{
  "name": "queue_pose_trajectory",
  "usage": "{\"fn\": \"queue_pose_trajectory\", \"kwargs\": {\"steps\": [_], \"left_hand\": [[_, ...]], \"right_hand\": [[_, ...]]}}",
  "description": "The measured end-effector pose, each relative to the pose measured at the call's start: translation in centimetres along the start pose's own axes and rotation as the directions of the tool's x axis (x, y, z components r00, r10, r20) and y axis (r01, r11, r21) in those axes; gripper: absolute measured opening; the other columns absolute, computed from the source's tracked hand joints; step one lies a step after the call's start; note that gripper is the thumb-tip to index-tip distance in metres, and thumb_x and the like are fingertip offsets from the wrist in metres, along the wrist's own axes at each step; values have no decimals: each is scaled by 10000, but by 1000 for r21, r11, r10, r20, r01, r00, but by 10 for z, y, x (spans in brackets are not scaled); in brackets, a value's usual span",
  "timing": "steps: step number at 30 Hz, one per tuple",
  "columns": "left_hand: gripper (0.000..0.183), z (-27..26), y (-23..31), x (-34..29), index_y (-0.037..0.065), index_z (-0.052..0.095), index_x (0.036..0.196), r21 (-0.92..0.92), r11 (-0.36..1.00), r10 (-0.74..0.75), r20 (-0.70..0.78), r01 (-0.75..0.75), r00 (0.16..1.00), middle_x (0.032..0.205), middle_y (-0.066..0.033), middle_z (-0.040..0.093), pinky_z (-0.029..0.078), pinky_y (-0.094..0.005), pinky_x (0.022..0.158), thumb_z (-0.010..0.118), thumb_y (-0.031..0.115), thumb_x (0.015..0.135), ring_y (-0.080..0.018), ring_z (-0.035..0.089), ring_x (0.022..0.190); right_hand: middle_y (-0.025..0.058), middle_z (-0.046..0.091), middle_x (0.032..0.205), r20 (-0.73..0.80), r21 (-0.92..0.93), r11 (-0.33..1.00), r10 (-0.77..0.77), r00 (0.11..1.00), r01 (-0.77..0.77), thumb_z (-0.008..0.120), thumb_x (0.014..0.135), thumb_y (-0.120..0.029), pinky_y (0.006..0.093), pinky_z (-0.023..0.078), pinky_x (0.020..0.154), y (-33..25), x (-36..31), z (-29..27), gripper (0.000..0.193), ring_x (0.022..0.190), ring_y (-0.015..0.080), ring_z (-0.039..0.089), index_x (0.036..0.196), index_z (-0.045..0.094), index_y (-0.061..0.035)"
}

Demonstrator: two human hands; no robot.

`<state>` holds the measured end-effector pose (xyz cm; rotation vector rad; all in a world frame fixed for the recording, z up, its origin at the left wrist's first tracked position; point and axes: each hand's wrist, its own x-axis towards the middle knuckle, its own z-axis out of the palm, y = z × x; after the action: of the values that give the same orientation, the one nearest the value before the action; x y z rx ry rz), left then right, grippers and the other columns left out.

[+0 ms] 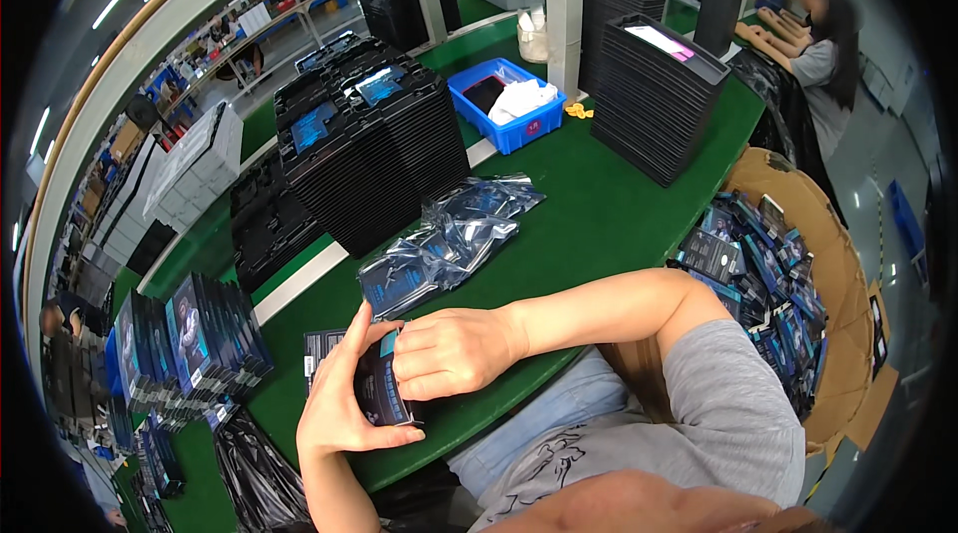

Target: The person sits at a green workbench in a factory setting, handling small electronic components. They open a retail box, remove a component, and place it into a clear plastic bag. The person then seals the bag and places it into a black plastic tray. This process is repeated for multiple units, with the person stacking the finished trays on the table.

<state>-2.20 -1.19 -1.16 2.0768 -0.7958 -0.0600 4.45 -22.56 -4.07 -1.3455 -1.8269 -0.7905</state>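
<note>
A small dark printed box (374,385) is at the table's near edge, between my two hands. My left hand (334,398) grips it, the thumb along its near side and the fingers around its far side. Against the box's right part, my right hand (449,351) is closed with curled fingers; what they pinch, if anything, is hidden. Beneath my left fingers, part of another dark box with a white label (310,358) shows. Just beyond my hands lie several shiny silvery bags (439,249) with dark, blue-marked contents.
Stacked black trays (374,169) stand beyond the bags, another tray stack (659,99) farther right. Between them sits a blue bin (509,139) holding white cloth. Piled printed boxes (205,343) are at left. A large carton (838,333) full of small boxes stands at right. A person (823,54) works beyond.
</note>
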Motion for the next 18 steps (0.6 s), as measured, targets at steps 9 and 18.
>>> {"fn": "queue_pose_trajectory", "kwargs": {"steps": [9,18], "left_hand": [[1357,4,0,2,2,184,1513,-81,997,2,-35,-4,999,1252,-257,582,413,-447,1021,923,400,448,-389,580,1165],[1336,0,4,-3,-5,194,1510,-46,998,-44,-161,37,986,1264,-243,572,421,-437,1013,919,397,462,-364,587,1158]], "right_hand": [[83,505,830,-35,-15,999,-52,998,51,617,760,-132,346,493,625,2,-7,5,167,729,243,523,868,576,-11],[97,619,1010,-41,-21,985,169,985,-170,689,753,-133,357,541,777,5,0,2,274,949,251,620,991,626,-13]]}}
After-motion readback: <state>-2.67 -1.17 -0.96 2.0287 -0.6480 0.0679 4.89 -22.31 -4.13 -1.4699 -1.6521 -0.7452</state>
